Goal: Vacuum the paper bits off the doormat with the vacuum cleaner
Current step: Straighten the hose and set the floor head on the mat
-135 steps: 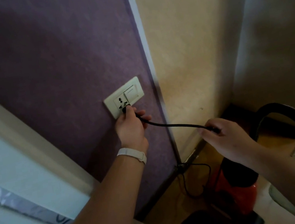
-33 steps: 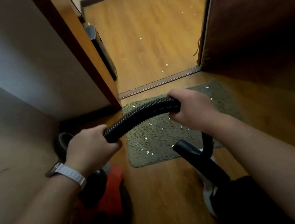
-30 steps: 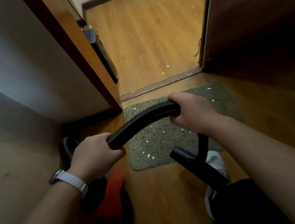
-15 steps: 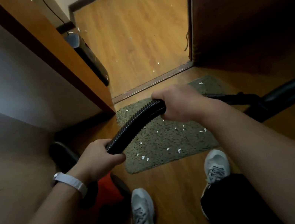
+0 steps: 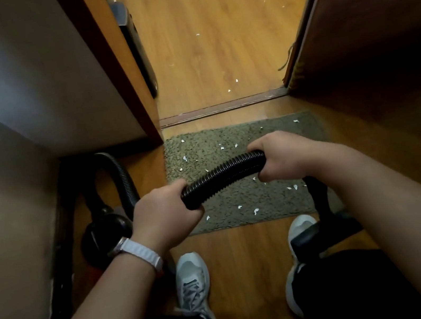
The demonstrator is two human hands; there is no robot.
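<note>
Hose [image 5: 223,178], black, ribbed, gripped by left hand [image 5: 165,214] and right hand [image 5: 284,155] over shaggy doormat [image 5: 201,144] with paper bits [image 5: 255,211]

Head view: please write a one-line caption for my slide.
Left grip and right grip on the black vacuum hose, above a doormat scattered with white paper bits.

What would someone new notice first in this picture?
The left hand and right hand grip a black hose at centre. Under it lies the doormat, dotted with white paper bits; the nozzle sits by the right shoe.
</note>
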